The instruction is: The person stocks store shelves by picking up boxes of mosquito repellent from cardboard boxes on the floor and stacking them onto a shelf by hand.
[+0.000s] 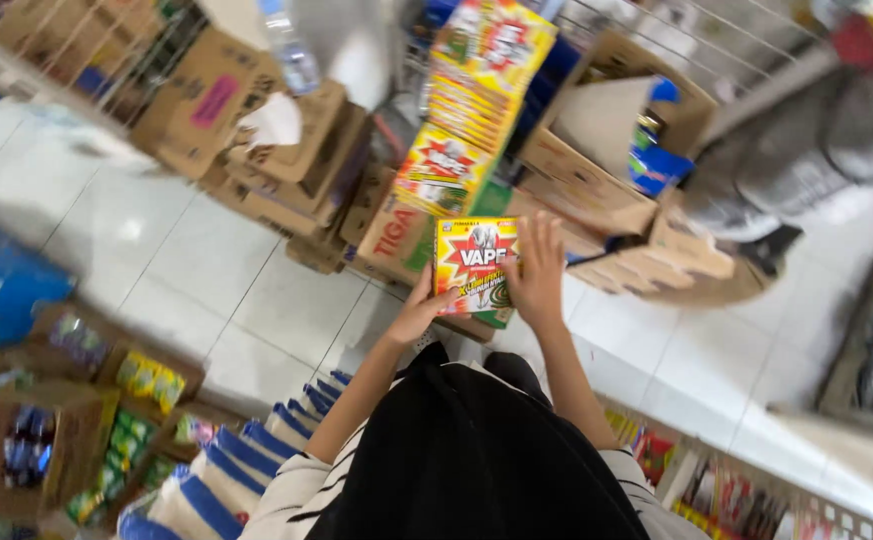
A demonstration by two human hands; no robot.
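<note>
The fingers of the left hand (pixel 419 312) curl around the left and lower edge of a flat yellow-and-red box (pixel 474 268), thumb on its front face, gripping it. The fingers of the right hand (pixel 538 272) spread wide and lie flat over the right side of the same box, pressing against it, so both hands hold it between them in front of the body, above the white tiled floor (pixel 197 280). Just above the held box, more boxes of the same kind (pixel 477 80) stand stacked in a leaning column, apart from it. Around that stack sit brown cardboard cartons (pixel 287 150), some open; one to the right (pixel 607 150) holds blue packets. A clear plastic bottle (pixel 292 50) stands on the cartons at upper left. At lower left, open cartons (pixel 77 420) hold small green and yellow packets, and blue-and-white packs (pixel 227 470) lie in a row just beside the left arm. At lower right a wire rack (pixel 737 490) carries coloured packets
</note>
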